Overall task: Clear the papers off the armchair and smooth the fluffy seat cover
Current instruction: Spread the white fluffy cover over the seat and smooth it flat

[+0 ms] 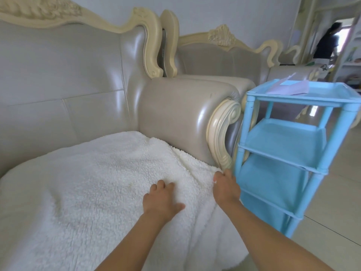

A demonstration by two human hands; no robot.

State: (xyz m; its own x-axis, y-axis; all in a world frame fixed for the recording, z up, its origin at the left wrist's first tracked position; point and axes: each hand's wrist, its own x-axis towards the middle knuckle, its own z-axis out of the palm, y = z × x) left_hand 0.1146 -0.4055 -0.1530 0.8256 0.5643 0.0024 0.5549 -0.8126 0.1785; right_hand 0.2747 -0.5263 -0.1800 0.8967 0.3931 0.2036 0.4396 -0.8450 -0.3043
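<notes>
Nearest, the left hand [162, 198] lies palm-down on the fluffy seat cover [93, 182], fingers spread and pressing into the pile. The right hand [225, 185] pinches the cover's front corner, just beside the scroll of the armrest [185, 108]. A fold runs back from that corner along the armrest, so the smoothing looks unfinished. If the right hand tugs harder than the left can anchor, the whole cover may slide forward and bunch rather than flatten. Just beside the right wrist stands the blue shelf rack [252, 133]; an elbow swung outward could knock its light frame. Farther back, the papers [287, 88] lie loose on its top tier, already off the armchair [58, 75], and a jolt might spill them to the floor [336, 192]. Beyond, a person [328, 42] stands well apart at the room's far end.
</notes>
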